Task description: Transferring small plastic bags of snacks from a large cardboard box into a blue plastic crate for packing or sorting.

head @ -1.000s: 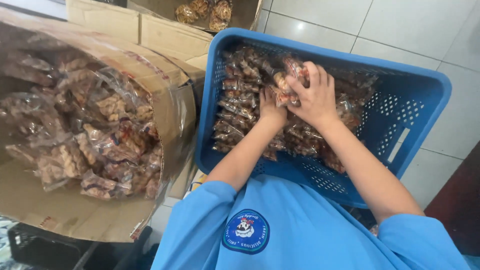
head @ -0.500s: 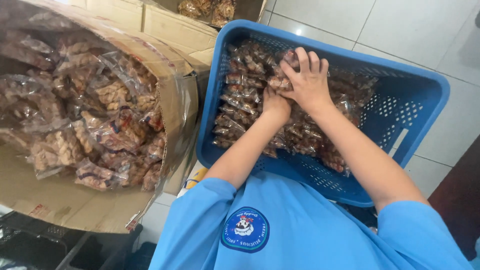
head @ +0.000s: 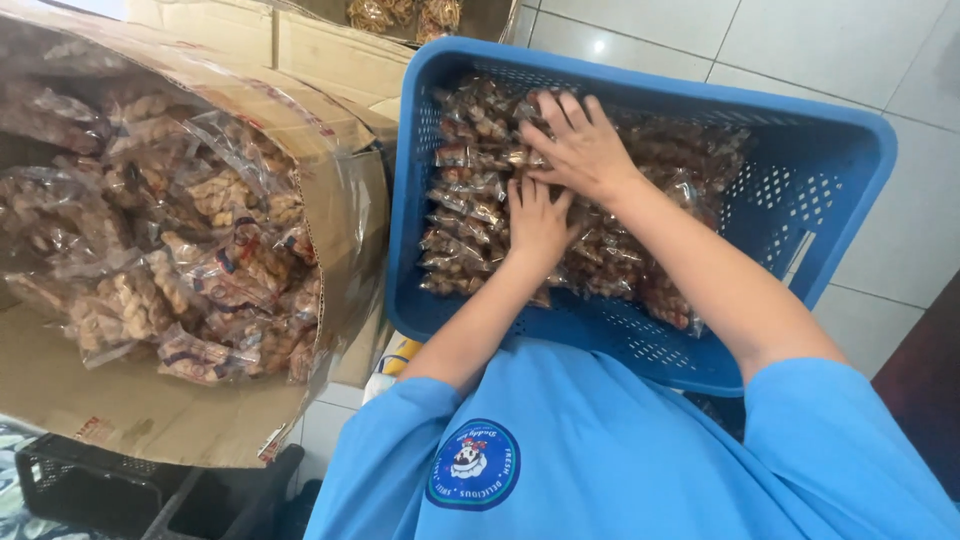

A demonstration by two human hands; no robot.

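packets in blue crate, stacked in rows at its left side | right hand shifted left over half a second, now spread flat on top rows, holding nothing | left hand stayed flat, pressing packets below it | suggested levelling, not lifting | box of loose packets just left, untouched

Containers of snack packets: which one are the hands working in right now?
The blue plastic basket on the tiled floor, where both the left hand and right hand press on the packets. The cardboard box beside it lies untouched.
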